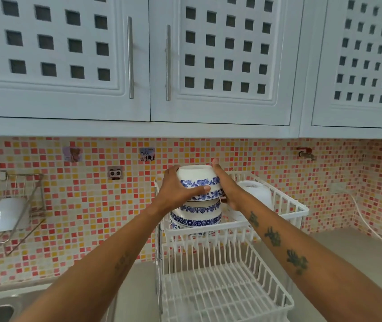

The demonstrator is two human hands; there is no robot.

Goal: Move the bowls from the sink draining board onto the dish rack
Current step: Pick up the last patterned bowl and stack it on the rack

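Both hands clamp one upturned blue-patterned bowl (198, 182): left hand (177, 189), right hand (226, 184). Bowl sits atop bowl stack (195, 216) at dish rack (231, 231) top tier's left front corner.

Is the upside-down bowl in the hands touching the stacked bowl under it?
Cannot tell. In the head view, the held bowl sits right over the stacked bowl, but the left hand blocks part of the seam.

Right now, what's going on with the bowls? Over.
Left hand and right hand grip the top bowl, upside down. It sits on stacked bowls in the dish rack's upper tier. Nothing blocking.
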